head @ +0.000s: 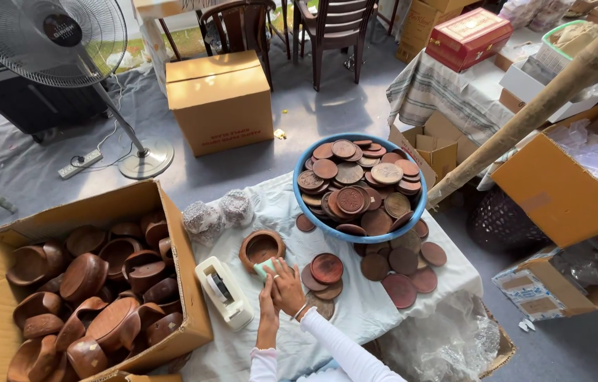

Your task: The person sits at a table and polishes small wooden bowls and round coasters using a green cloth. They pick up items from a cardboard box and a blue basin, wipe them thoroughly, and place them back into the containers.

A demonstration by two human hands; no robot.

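Big box: at your far left the open cardboard box (pixel 193 311) was full of dark wooden bowls (pixel 83 276), heaped loosely, some of them on their side.
Tape dispenser: the white tape dispenser (pixel 223 291) lay on the cloth-covered worktop (pixel 370 311), just beside your left hand.
Left hand: your left hand (pixel 268 301) was raised near the edge of the single wooden bowl (pixel 261 248); I could not tell if it was grasping anything or only resting against the right one.
Small thing: the small pale green piece (pixel 265 267) was pinched at your fingertips, touching the near rim of that bowl.
Right hand: your right hand (pixel 288 286) was curled on the green piece, with the fingers pressed together.
Lids: round wooden lids (pixel 326 269) lay in short stacks just right of your hands, and more of them spread toward the worktop's right edge.
Basin: the blue basin (pixel 299 198) stood behind, piled high with lids.
Risk, bowl: in my judgement the bowl could slide on the cloth if you pushed against its rim, because no hand clearly held it.
Risk, lids: your right forearm was near the stacks, so a wide movement could knock them over.
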